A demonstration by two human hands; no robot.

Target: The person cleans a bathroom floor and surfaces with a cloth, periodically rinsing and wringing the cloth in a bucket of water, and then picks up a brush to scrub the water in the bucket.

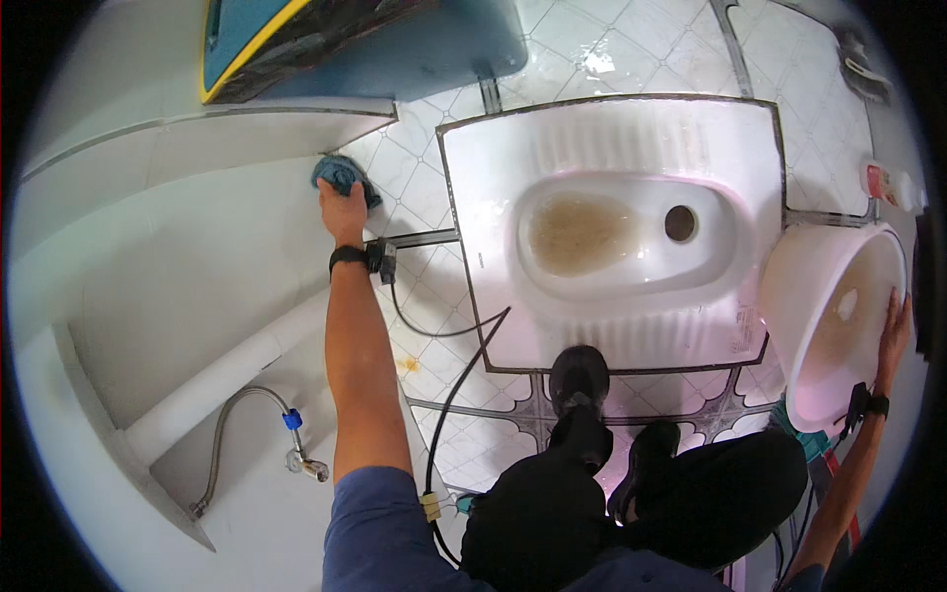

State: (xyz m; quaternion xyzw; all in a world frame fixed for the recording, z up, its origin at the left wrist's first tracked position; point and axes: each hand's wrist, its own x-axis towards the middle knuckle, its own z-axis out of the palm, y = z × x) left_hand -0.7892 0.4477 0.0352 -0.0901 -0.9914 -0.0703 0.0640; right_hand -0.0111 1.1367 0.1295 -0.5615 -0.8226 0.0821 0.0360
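My left hand (342,214) is closed on a bunched dark blue-green cloth (340,174), pressed low against the white wall where it meets the tiled floor. A black strap with a small device and a cable (452,395) sits on that wrist. On the far right, my right hand (896,331) grips the rim of a white bucket (827,271), which is tilted with its mouth to the right. Murky brownish water shows inside it. Between my arms lies a white squat toilet (612,308) set in the floor, with brownish water in its basin and a round drain hole.
A blue bin with a yellow edge (395,49) stands at the far left. A white pipe (232,370) and a braided hose (229,424) with a valve run along the left wall. At right are a red-and-white bottle (885,185) and a brush (863,67). My shoes (579,380) stand before the toilet.
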